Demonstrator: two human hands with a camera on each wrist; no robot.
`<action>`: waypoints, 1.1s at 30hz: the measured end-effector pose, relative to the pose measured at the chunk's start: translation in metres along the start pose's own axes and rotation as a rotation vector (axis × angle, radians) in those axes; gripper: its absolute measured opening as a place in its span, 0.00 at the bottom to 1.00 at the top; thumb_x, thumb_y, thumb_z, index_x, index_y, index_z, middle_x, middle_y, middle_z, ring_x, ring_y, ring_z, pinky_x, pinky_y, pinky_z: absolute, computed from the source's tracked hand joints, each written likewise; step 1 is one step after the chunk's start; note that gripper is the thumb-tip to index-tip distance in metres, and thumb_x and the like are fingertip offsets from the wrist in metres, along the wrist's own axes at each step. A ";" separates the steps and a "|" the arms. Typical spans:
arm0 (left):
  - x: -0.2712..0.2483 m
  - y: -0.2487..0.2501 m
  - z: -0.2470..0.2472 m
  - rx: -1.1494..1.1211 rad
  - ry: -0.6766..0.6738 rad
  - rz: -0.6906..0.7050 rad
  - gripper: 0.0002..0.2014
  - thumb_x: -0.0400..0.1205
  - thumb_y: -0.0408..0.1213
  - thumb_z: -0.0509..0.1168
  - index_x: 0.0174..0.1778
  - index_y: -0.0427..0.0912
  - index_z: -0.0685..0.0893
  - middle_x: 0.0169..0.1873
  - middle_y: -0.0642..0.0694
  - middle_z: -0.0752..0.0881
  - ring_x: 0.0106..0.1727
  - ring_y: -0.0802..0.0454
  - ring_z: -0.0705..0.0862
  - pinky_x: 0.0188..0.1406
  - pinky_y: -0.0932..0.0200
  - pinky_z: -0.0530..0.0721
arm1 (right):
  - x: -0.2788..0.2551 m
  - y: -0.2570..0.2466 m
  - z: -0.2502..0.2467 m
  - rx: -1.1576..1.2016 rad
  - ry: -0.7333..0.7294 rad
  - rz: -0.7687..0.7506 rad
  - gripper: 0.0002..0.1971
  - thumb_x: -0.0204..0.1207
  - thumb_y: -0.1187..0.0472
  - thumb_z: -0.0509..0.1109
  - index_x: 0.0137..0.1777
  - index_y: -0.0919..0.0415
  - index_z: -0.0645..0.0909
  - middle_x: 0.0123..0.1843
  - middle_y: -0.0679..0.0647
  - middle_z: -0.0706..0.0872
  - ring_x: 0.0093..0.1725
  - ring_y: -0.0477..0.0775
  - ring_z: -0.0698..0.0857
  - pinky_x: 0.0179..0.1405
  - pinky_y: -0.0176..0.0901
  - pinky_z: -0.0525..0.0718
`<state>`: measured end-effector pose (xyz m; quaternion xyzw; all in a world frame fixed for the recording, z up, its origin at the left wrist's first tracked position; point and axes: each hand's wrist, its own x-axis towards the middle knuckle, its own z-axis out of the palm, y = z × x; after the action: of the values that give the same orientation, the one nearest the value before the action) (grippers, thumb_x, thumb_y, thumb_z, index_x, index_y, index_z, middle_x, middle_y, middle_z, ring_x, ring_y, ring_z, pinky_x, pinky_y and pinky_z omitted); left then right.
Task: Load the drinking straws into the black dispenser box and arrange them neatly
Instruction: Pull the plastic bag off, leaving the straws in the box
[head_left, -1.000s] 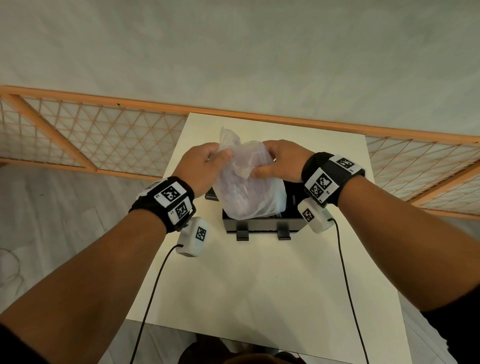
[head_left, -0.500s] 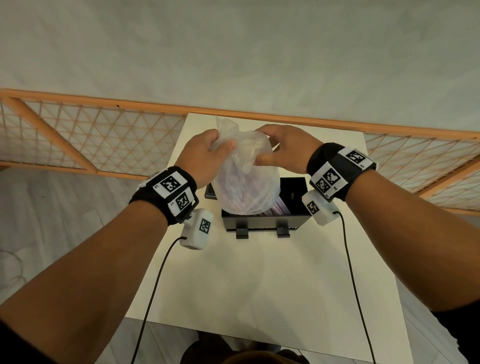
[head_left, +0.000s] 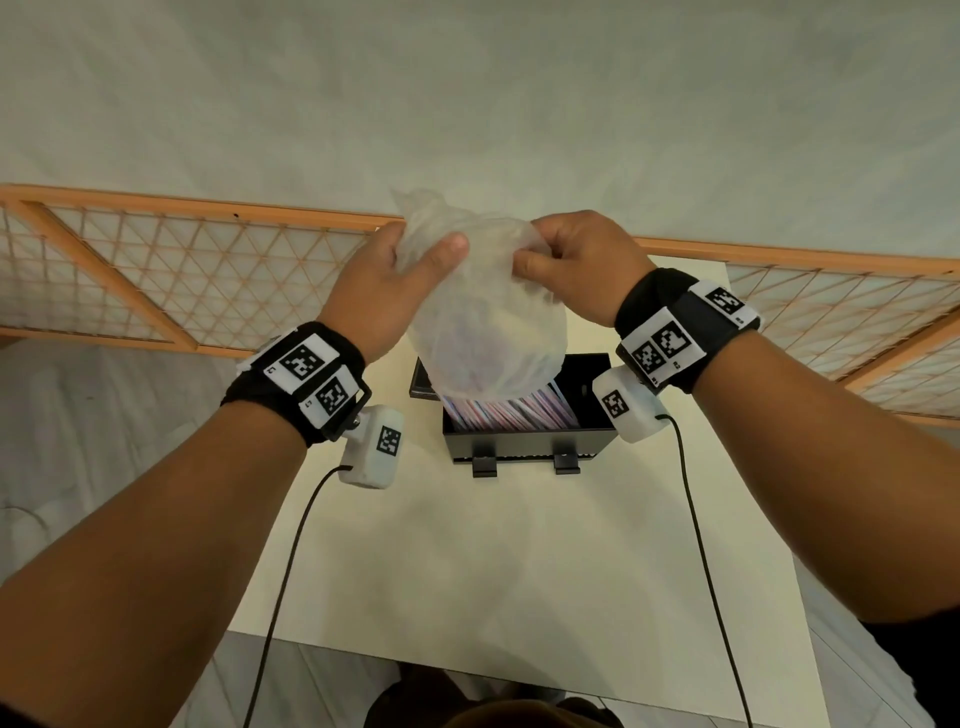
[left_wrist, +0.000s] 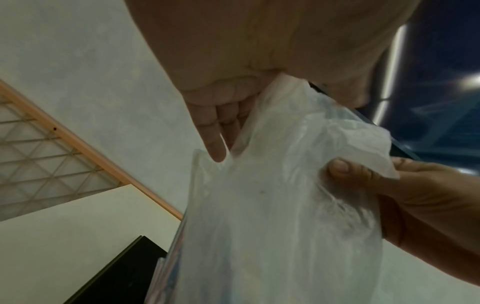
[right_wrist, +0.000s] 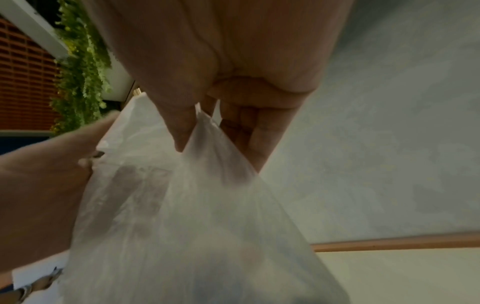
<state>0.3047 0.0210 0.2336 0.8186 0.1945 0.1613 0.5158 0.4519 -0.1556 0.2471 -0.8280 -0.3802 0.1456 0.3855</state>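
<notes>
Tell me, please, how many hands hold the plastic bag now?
2. The left hand pinches the plastic bag at its upper left; the right hand pinches its upper right, above the black dispenser box.

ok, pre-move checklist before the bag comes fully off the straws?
1. Left hand pinches plastic bag: ok.
2. Right hand pinches the bag: ok.
3. Bag mouth down over black dispenser box: ok.
4. Straws landing inside the box: ok.
5. Bag fully emptied: cannot tell.
6. Straws lying neat and parallel: not ok, they fan at angles.
</notes>
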 end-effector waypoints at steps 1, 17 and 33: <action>-0.003 0.000 -0.001 -0.052 -0.027 -0.025 0.29 0.77 0.64 0.73 0.68 0.50 0.83 0.58 0.55 0.91 0.58 0.59 0.89 0.59 0.52 0.87 | 0.000 -0.002 -0.002 0.048 0.014 -0.001 0.08 0.81 0.57 0.71 0.50 0.60 0.89 0.43 0.57 0.92 0.41 0.56 0.91 0.43 0.53 0.91; -0.008 0.012 -0.002 -0.103 0.156 -0.058 0.10 0.85 0.43 0.71 0.58 0.44 0.90 0.49 0.52 0.94 0.50 0.56 0.93 0.54 0.52 0.90 | -0.003 -0.030 -0.006 0.150 0.095 -0.147 0.21 0.78 0.45 0.73 0.68 0.51 0.80 0.62 0.45 0.88 0.62 0.45 0.87 0.64 0.56 0.84; -0.124 -0.033 0.016 -0.119 0.144 -0.269 0.26 0.79 0.36 0.78 0.71 0.44 0.76 0.58 0.51 0.89 0.52 0.62 0.90 0.44 0.67 0.87 | -0.094 -0.007 0.081 -0.101 -0.435 -0.133 0.10 0.83 0.62 0.61 0.52 0.57 0.85 0.40 0.49 0.85 0.38 0.53 0.81 0.41 0.44 0.79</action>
<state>0.1988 -0.0388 0.1894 0.7394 0.3291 0.1604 0.5650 0.3424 -0.1797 0.1935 -0.7686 -0.5148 0.2757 0.2613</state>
